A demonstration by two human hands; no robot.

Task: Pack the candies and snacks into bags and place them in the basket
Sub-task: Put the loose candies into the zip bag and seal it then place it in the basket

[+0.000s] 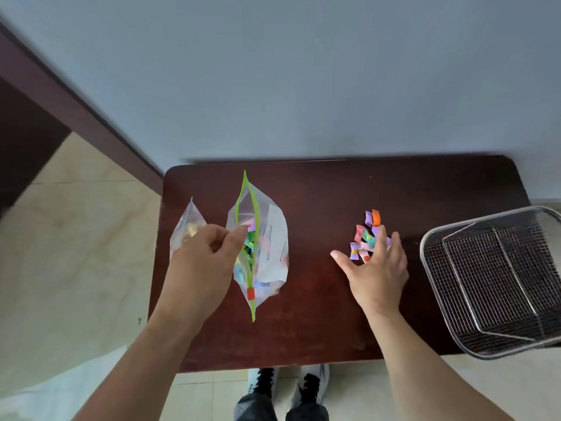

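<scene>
Pinching clear zip bag (267,238) rim, left hand (202,262); right hand (378,268) fingers splayed over crinkly candies (365,235).

The scene is viewed steeply downward from head height, the table (334,189) seen close, facing the wall (303,71).

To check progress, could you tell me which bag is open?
The green-zipped bag of colourful candies; the left hand holds its mouth apart.

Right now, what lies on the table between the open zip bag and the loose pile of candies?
Nothing: in the head view, the dark table is bare between the zip bag and the candy pile. The right hand covers the pile's near edge.
</scene>
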